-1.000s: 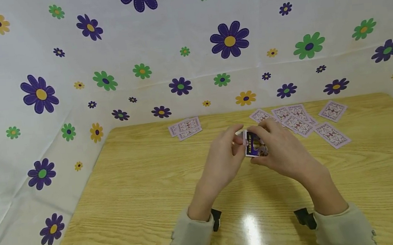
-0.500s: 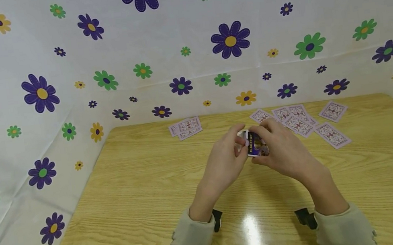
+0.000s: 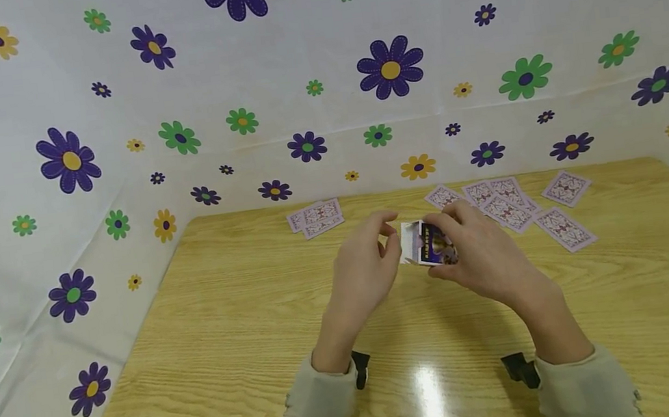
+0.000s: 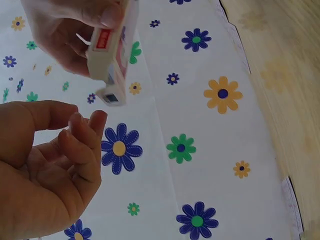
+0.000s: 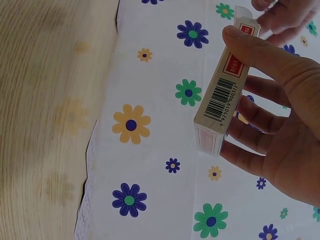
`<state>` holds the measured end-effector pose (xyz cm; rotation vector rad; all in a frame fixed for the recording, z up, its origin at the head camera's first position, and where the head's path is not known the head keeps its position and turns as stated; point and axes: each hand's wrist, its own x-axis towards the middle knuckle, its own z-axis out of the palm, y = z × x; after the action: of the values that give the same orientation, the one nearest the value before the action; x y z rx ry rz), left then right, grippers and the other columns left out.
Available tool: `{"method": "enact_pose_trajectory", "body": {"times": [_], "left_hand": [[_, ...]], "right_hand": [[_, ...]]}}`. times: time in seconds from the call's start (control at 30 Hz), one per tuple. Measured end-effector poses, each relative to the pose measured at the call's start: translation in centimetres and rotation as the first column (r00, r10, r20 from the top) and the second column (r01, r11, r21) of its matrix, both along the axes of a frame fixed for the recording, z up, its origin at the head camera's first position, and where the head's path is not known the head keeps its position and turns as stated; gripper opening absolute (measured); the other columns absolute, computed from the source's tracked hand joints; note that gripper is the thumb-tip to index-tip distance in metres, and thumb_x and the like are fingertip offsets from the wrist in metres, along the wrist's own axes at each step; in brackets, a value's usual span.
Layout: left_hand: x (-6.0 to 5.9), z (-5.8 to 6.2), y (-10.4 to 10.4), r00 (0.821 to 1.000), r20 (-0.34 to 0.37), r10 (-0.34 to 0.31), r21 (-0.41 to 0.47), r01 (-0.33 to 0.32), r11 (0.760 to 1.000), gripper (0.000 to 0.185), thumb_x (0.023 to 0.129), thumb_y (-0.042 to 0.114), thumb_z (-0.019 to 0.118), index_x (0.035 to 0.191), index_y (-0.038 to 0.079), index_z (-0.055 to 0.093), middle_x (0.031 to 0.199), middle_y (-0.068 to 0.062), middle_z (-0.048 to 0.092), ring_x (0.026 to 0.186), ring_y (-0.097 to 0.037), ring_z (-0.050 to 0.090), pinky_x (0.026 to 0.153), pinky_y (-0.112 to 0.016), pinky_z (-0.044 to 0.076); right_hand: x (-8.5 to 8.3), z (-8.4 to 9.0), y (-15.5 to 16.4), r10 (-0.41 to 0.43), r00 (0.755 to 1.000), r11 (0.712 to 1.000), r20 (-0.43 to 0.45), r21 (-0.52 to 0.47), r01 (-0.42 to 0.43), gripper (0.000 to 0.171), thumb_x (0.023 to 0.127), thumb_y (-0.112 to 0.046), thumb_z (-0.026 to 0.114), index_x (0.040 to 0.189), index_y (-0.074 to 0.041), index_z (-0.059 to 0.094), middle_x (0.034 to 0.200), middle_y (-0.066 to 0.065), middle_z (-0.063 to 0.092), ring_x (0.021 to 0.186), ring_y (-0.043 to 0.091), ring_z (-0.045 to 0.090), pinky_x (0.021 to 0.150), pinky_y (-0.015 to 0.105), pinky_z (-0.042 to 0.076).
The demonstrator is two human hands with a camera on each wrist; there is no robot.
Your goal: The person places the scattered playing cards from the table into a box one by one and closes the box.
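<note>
Gripping a small card box (image 3: 428,244) in the right hand (image 3: 482,257), thumb on one narrow side and fingers (image 5: 250,127) curled round the other, the person holds it in the air above the middle of the counter (image 3: 234,357), a bit toward the far edge. Left hand (image 3: 366,270) hovers just beside the box's open end, fingers (image 4: 82,135) loosely curled, thumb near forefinger, holding nothing and not touching the box. Progress, judging by the pics: box looks opened, w/ a pale flap (image 3: 409,241) standing out toward the left hand; whether cards are inside can't be told. Plenty of cards lie face down on the counter: a small overlapping group (image 3: 315,217) near the far edge, left of centre, and a looser spread (image 3: 514,208) along the far edge toward the right corner, so the gathering/boxing seems mostly undone. Box itself: slim cardboard pack, white/cream sides, purple-and-yellow picture on the broad face, red label and barcode (image 5: 218,98) on the narrow side, edges crisp, no visible crush. Counter is light wood grain w/ a glare patch near the front edge.
</note>
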<state>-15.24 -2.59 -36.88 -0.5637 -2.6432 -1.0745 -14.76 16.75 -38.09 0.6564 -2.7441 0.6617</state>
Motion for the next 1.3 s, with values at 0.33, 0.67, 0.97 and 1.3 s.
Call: {"method": "enact_pose_trajectory", "body": {"times": [0.33,0.67,0.97,1.3], "left_hand": [[-3.9,-2.4,-1.3,0.976,0.1,0.194,-0.123,-0.181,0.976,0.026,0.097,0.005,0.055,0.121,0.002,0.064,0.1,-0.011,0.069,0.054,-0.01,0.046,0.043,-0.02,0.034],[-12.2,-6.2,-4.2,0.935,0.194,0.297,-0.419,-0.195,0.887,0.044,0.093,0.004,0.056,0.137,0.003,0.053,0.128,-0.024,0.054,0.109,-0.038,0.054,0.088,-0.046,0.051],[-15.1,-7.9,-7.8,0.933,0.213,0.288,-0.558,-0.126,0.82,0.053,0.1,0.007,0.043,0.152,0.008,0.036,0.151,-0.026,0.034,0.135,-0.049,0.031,0.111,-0.059,0.033],[-15.5,-8.7,-9.6,0.941,0.23,0.248,-0.648,-0.041,0.76,0.041,0.105,0.027,0.049,0.135,-0.002,0.05,0.13,-0.03,0.049,0.122,-0.047,0.045,0.106,-0.058,0.037]], "right_hand": [[-0.1,0.1,0.6,-0.024,0.999,0.999,0.045,0.032,0.023,0.074,0.072,-0.02,0.091,0.134,-0.004,0.056,0.121,0.019,0.054,0.1,0.031,0.056,0.086,0.046,0.052],[-0.2,0.0,1.0,-0.034,0.998,0.999,0.056,0.032,0.033,0.073,0.073,-0.021,0.09,0.134,-0.003,0.056,0.124,0.02,0.053,0.105,0.033,0.055,0.09,0.048,0.05],[-0.6,-0.4,0.6,-0.025,0.998,1.0,0.063,0.014,0.025,0.074,0.073,-0.024,0.09,0.135,-0.005,0.056,0.123,0.018,0.054,0.102,0.031,0.057,0.088,0.046,0.052],[-0.6,-0.7,0.3,-0.052,0.992,0.998,0.111,0.023,0.05,0.073,0.075,-0.026,0.089,0.136,-0.006,0.055,0.125,0.017,0.052,0.104,0.03,0.055,0.09,0.046,0.05]]}}
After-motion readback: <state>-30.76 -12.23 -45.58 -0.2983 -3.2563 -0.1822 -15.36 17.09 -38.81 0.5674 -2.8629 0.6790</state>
